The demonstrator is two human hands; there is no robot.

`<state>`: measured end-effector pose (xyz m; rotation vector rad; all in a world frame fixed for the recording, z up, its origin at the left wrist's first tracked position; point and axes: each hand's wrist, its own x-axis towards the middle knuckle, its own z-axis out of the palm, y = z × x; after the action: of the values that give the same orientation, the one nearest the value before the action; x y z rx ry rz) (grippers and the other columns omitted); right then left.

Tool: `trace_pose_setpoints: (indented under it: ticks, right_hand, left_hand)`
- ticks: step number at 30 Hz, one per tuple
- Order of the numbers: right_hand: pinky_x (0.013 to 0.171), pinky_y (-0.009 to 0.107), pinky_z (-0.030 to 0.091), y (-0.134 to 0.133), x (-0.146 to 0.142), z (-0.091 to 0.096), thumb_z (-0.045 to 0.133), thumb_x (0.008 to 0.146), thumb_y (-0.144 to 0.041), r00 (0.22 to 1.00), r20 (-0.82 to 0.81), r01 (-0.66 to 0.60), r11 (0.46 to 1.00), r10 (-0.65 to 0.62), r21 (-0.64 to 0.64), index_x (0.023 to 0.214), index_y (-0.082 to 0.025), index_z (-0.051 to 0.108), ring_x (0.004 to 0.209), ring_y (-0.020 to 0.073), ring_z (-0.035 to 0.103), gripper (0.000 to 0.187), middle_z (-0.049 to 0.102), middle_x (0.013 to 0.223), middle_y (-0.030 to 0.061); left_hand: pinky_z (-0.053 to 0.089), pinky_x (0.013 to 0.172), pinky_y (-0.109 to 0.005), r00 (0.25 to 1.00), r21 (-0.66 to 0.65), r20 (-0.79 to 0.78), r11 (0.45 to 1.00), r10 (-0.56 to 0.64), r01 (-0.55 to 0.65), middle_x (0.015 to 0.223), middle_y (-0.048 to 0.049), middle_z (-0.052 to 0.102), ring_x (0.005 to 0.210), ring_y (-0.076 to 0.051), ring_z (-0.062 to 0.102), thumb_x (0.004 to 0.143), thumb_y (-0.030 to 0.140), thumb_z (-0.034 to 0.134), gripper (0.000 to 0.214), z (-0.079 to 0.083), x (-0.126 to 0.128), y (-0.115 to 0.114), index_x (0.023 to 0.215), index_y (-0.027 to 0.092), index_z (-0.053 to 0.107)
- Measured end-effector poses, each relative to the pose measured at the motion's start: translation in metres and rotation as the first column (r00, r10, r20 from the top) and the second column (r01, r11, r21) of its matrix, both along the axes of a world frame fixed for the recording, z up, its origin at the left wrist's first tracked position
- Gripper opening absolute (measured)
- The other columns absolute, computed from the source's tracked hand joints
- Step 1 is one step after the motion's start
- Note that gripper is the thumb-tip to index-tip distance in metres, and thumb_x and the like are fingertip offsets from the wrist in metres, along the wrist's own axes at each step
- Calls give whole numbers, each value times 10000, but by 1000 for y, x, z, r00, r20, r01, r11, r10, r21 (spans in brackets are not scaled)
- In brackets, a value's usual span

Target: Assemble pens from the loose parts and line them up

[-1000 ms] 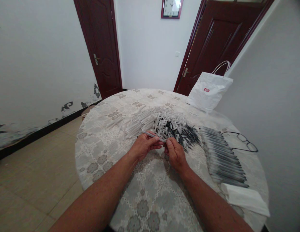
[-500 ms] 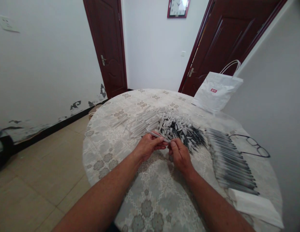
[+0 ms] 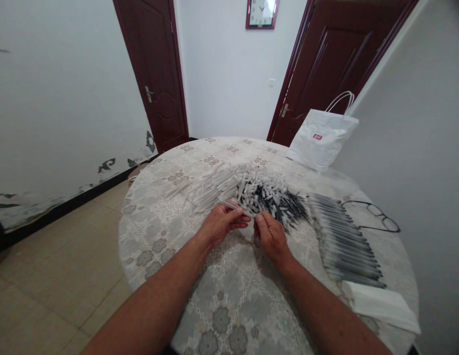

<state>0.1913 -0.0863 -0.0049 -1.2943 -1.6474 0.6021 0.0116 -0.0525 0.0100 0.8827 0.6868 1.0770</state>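
Note:
My left hand (image 3: 224, 221) is closed on a slim pale pen barrel (image 3: 229, 204), thumb on top, its far end pointing up and left. At the barrel's near end, my right hand (image 3: 269, 233) is pinched shut; its fingers hide what they grip, though the barrel runs up to them. Just beyond my hands lie a heap of clear pen tubes (image 3: 218, 188) and a pile of short white-and-black pen parts (image 3: 272, 197). To the right of my right hand, a row of pens (image 3: 346, 241) with dark ends lies side by side.
A round table with a patterned lace cloth (image 3: 222, 291) carries everything. Eyeglasses (image 3: 381, 217) lie at the right edge, with a folded white packet (image 3: 381, 303) nearer me. A white paper bag (image 3: 324, 140) stands at the back right, by the wall.
The whole view has shifted slightly, so things appear further left. Both hands keep nearly the same pose around the pen barrel.

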Motion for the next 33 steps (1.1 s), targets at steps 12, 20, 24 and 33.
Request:
trace_pose_setpoints:
  ticks: [12,20,24,33]
  right_hand:
    - [441,233,394,8,2,-7,435,952,-625,923,-384,-34,986,-32,-165,709,-207,523,459,114,492,491,540,587,-28]
    - [434,211,400,9,4,-1,522,929,-537,920,-393,-54,990,-1,-129,964,-199,594,496,106,534,347,658,757,6]
    - [470,217,424,12,7,1,597,891,-434,925,-379,5,998,-27,-60,1024,-199,608,536,110,549,271,645,764,-1]
    - [443,205,362,23,27,7,581,891,-390,843,-500,241,970,-198,22,970,-195,599,461,99,456,211,512,548,-72]
  left_hand:
    - [611,760,-349,996,34,18,995,90,-90,902,-79,730,818,-189,726,757,299,822,306,2,-9,7,900,129,611]
    - [594,741,-355,975,124,-149,982,164,-146,934,-99,733,835,-216,722,750,390,805,354,3,-12,8,942,133,655]
    - [565,708,-321,919,257,-328,957,218,-135,906,-95,739,866,-231,710,801,451,730,344,3,-16,10,969,153,689]
    - [458,922,-366,405,659,-743,688,532,305,1022,-84,707,997,-246,623,856,228,621,197,-22,-19,16,1017,236,734]
